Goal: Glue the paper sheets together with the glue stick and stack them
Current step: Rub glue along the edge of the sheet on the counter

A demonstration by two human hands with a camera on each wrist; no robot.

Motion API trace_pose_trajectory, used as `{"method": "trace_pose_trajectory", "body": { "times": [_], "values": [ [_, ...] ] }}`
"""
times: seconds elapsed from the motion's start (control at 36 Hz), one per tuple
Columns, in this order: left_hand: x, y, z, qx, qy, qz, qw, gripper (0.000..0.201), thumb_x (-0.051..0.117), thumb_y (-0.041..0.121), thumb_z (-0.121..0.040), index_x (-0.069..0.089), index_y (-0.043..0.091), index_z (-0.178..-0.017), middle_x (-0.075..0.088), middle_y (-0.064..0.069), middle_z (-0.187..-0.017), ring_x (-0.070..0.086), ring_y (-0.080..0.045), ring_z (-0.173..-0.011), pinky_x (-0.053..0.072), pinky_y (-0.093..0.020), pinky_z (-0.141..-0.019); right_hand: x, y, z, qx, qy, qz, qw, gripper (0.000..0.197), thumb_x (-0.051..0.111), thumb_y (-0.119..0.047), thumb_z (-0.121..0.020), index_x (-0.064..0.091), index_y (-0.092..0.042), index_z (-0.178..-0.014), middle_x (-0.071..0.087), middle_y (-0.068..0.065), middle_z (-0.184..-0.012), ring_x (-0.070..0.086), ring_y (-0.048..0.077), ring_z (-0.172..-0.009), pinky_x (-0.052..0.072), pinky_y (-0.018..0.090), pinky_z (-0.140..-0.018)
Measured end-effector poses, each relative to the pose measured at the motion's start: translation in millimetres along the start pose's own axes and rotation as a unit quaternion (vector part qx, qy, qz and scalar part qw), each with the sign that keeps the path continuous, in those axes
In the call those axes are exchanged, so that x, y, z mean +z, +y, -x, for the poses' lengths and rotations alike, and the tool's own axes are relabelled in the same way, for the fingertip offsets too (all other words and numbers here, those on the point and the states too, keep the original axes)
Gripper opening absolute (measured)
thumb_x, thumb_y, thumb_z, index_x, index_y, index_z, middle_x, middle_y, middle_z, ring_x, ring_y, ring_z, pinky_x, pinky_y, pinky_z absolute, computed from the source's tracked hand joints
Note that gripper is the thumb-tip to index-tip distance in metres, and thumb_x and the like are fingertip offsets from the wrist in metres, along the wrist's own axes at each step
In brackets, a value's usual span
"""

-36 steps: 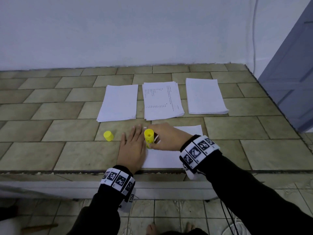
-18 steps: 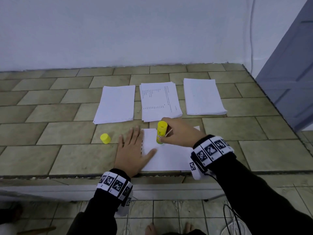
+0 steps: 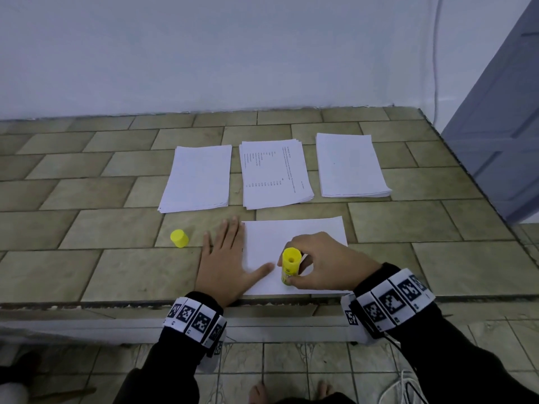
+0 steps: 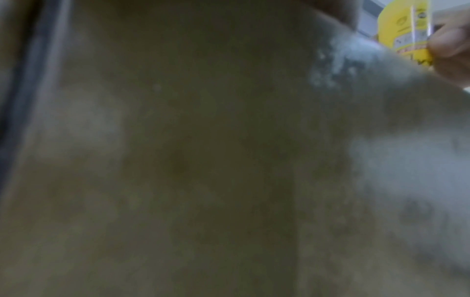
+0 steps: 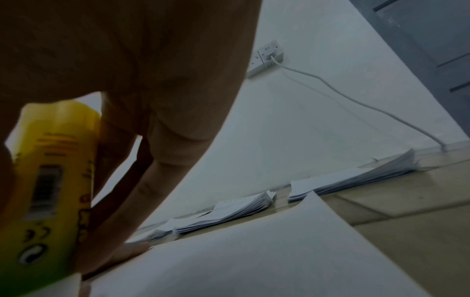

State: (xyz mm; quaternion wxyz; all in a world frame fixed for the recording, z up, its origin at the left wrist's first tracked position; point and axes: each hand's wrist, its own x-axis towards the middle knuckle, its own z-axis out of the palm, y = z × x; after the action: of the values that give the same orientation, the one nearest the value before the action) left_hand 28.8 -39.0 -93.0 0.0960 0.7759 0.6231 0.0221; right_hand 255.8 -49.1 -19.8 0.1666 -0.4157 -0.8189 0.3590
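Note:
A single white sheet [image 3: 294, 234] lies near the front edge of the tiled counter [image 3: 102, 228]. My left hand [image 3: 224, 258] lies flat with fingers spread, thumb on the sheet's left part, holding it down. My right hand [image 3: 318, 263] grips the yellow glue stick [image 3: 290, 265] upright, its lower end on the sheet near the front edge. The glue stick [image 5: 48, 180] fills the left of the right wrist view, with the sheet [image 5: 254, 257] below it. The left wrist view is blurred, showing only the glue stick [image 4: 404, 28] at top right.
The yellow cap [image 3: 179, 238] stands on the counter left of my left hand. Three paper stacks lie behind: a left stack [image 3: 198, 177], a printed middle stack [image 3: 274, 173] and a right stack [image 3: 350, 166]. A blue door [image 3: 501, 126] stands at right. The counter's front edge is just below my wrists.
My right hand has drawn the glue stick from the sheet's far left area toward the front edge. My left hand stays pressed flat, thumb now on the sheet.

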Motion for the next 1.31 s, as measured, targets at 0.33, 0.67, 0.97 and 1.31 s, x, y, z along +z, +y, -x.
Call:
{"method": "trace_pose_trajectory", "body": {
  "times": [0.33, 0.67, 0.97, 1.31],
  "values": [
    [-1, 0, 0, 0.000, 0.002, -0.001, 1.000, 0.128, -0.007, 0.097, -0.060, 0.003, 0.014, -0.158, -0.005, -0.001, -0.166, -0.009, -0.017, -0.152, -0.005, -0.051, -0.122, -25, 10, -33, 0.057, 0.047, -0.001, 0.997, 0.009, 0.070, -0.014, -0.080, 0.064, -0.009, -0.082, 0.070, 0.008, -0.092, 0.065, 0.022, -0.086, 0.054, 0.042, -0.079],
    [0, -3, -2, 0.006, 0.004, -0.006, 1.000, 0.123, -0.011, 0.094, -0.064, 0.001, 0.015, -0.158, -0.008, -0.002, -0.165, -0.011, -0.017, -0.152, -0.004, -0.049, -0.122, -41, 29, -26, 0.099, 0.109, -0.029, 0.989, 0.016, 0.072, -0.018, -0.076, 0.059, -0.008, -0.074, 0.068, 0.008, -0.081, 0.064, 0.028, -0.082, 0.052, 0.050, -0.078],
    [3, -2, -1, 0.006, 0.007, -0.018, 1.000, 0.111, 0.006, 0.084, -0.075, 0.003, 0.010, -0.158, -0.006, -0.003, -0.166, -0.008, -0.018, -0.152, -0.004, -0.049, -0.122, -43, 24, 18, 0.086, 0.004, -0.066, 0.994, 0.019, 0.077, -0.010, -0.078, 0.073, -0.012, -0.096, 0.072, -0.004, -0.092, 0.068, 0.008, -0.084, 0.057, 0.025, -0.077],
    [2, -2, 0, 0.000, 0.008, -0.020, 1.000, 0.111, 0.006, 0.082, -0.074, 0.003, 0.009, -0.157, -0.005, -0.005, -0.165, -0.006, -0.019, -0.152, -0.004, -0.049, -0.122, -48, 26, 24, 0.099, -0.015, -0.046, 0.994, 0.020, 0.077, -0.009, -0.077, 0.074, -0.016, -0.096, 0.071, -0.009, -0.089, 0.065, 0.001, -0.079, 0.050, 0.011, -0.068]
  ]
}}
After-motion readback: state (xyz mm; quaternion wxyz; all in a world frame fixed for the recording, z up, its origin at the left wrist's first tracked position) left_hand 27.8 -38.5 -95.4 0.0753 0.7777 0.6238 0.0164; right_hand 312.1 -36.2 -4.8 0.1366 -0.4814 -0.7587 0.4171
